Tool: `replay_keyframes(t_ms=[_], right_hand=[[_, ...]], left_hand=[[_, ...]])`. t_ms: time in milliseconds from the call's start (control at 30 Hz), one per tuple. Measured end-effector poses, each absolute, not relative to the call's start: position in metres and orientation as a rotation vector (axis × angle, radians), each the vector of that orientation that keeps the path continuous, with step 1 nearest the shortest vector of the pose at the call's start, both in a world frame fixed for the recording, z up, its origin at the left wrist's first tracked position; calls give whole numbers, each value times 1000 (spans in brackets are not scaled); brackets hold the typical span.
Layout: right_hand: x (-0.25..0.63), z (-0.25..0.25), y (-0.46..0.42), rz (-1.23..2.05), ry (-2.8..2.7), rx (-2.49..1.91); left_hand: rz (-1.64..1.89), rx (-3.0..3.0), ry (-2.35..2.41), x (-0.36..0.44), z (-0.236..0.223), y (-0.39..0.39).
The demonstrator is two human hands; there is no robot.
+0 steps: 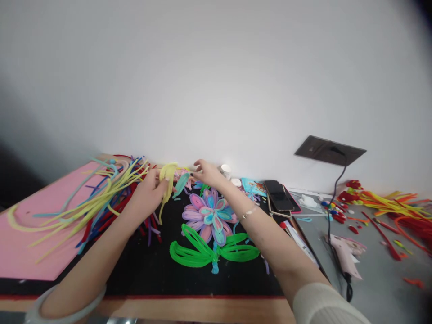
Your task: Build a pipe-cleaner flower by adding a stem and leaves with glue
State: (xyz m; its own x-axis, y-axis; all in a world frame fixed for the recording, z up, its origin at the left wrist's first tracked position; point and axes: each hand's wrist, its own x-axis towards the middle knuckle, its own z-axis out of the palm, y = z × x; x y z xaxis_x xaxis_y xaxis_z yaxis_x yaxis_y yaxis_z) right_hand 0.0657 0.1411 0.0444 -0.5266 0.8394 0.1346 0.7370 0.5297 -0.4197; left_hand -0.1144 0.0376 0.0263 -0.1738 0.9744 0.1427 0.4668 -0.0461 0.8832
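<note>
My left hand [153, 186] is closed on a bundle of yellow pipe cleaners [168, 175] bent into loops, one end hanging down. Close by its fingertips is a teal pipe-cleaner petal [181, 185]; whether the hand also grips it I cannot tell. My right hand [206, 173] reaches over small craft pieces at the back, thumb and fingers apart, nearest the teal petal. Below my hands lies a pipe-cleaner flower [209, 213] with purple, pink and blue petals. Green looped leaves [192, 247] spread from its short blue stem [215, 264] on the black mat [145, 274].
Loose pipe cleaners [101, 198] cover part of a pink sheet [20, 243] at left. On the right are a phone [279, 196], a pink glue gun [344, 256] with a dark cord [329, 216], and red and yellow pipe cleaners [398, 202]. A white jar [225, 170] stands by the wall.
</note>
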Motion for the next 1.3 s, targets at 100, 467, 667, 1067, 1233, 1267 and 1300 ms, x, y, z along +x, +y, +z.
replay_keyframes(t_ms=[100, 467, 667, 1067, 1233, 1267, 1300], right_hand=[[32, 29, 161, 441, -2529, -1331], [72, 69, 127, 488, -2305, -1465], [132, 99, 63, 992, -1914, -1243], [166, 91, 17, 529, -2075, -1272], [170, 92, 13, 341, -2158, -1193], [171, 92, 12, 316, -2166, -1186], [171, 92, 11, 292, -2172, -1181]], left_hand=[[1308, 1309, 1435, -118, 33, 25], [1276, 985, 1269, -120, 23, 16], [1215, 1118, 1240, -94, 28, 14], [992, 1166, 1153, -34, 32, -1], [935, 1190, 1106, -28, 31, -5], [922, 1202, 1092, -27, 31, -5], [909, 1216, 1076, -26, 32, -6]])
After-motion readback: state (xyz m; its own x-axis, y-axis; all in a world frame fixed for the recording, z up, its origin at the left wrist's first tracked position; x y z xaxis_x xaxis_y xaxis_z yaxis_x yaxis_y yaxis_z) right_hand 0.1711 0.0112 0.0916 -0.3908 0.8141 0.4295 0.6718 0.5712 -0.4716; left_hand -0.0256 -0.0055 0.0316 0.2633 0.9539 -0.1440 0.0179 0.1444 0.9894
